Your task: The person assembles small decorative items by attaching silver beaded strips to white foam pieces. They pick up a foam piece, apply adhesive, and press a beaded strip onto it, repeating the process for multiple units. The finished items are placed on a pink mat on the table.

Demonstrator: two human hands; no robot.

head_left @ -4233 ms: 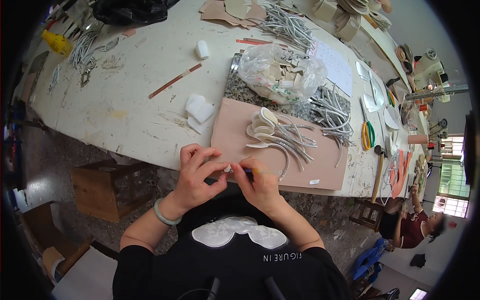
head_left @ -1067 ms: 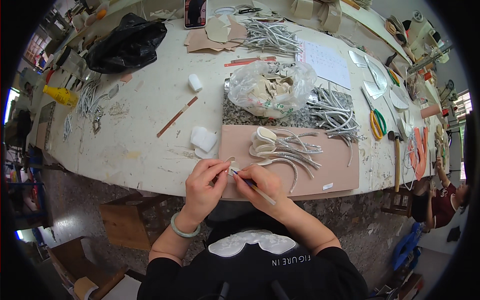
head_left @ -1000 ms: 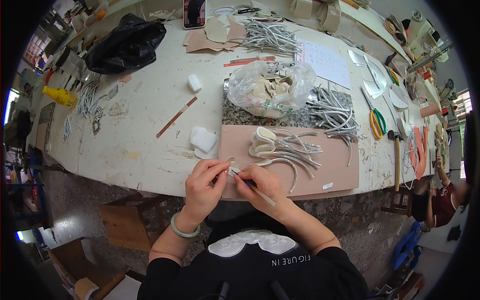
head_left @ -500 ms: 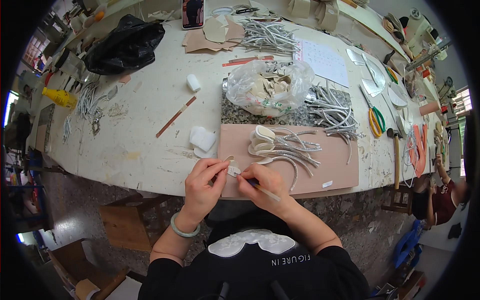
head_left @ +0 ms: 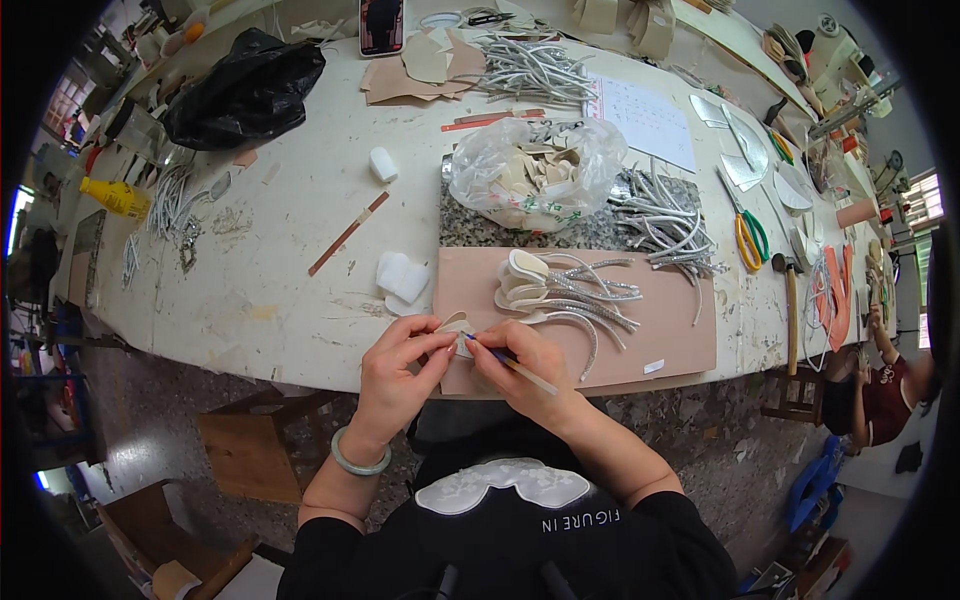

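My left hand (head_left: 398,362) pinches a small cream leather-like piece (head_left: 457,323) over the near left edge of a pinkish-beige board (head_left: 650,345). My right hand (head_left: 528,358) grips a slim pen (head_left: 534,377) with a pale barrel and a blue tip. That tip is at the piece, beside my left fingertips; whether it touches cannot be made out. Just beyond my right hand, a stack of cream rounded pieces (head_left: 522,282) with silvery cords (head_left: 600,290) lies on the board. A small white label (head_left: 654,367) rests on the board's near right.
Beyond the board, a clear plastic bag (head_left: 470,185) of cream pieces stands on a granite slab (head_left: 475,238). Silver cords (head_left: 665,225) lie right of it. White foam-like pads (head_left: 402,275) sit to the left. Scissors (head_left: 745,225) and a hammer (head_left: 793,310) are at right.
The pen in my right hand has tilted, and its blue tip now shows at the piece. Both hands have shifted slightly, and the view has moved a little.
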